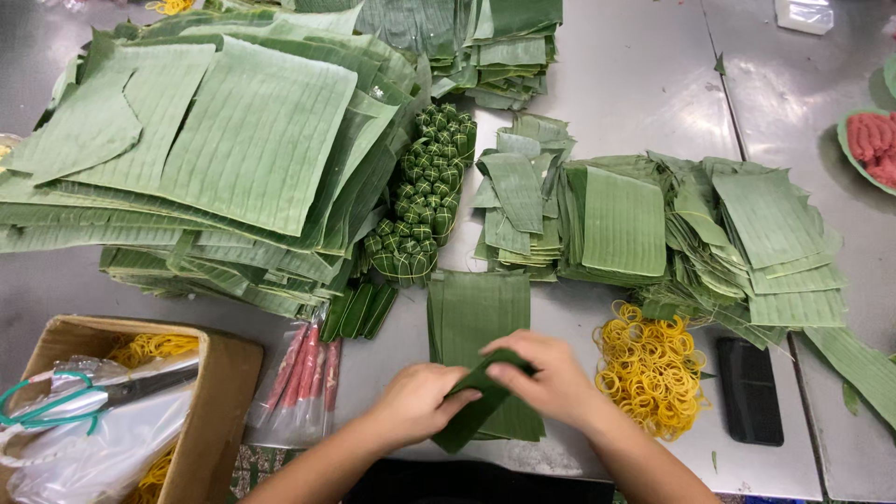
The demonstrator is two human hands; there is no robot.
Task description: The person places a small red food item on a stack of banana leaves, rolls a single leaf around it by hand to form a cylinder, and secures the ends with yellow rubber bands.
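Note:
My left hand (418, 401) and my right hand (546, 378) together grip a small dark green folded leaf parcel (476, 411) near the table's front edge. It is held over a flat stack of banana leaf pieces (476, 313). The left hand holds its lower end, the right hand pinches its upper end. A pile of yellow rubber bands (651, 369) lies just right of my right hand. Several finished green tied parcels (425, 191) are heaped in a row behind the flat stack.
Large leaf sheets (233, 149) are piled at left, smaller cut leaves (709, 233) at right. A cardboard box (219, 392) with scissors (84, 397) and bags stands front left beside a bag of red sticks (303, 373). A black phone (750, 390) lies right. A green dish of pink meat (873, 149) sits far right.

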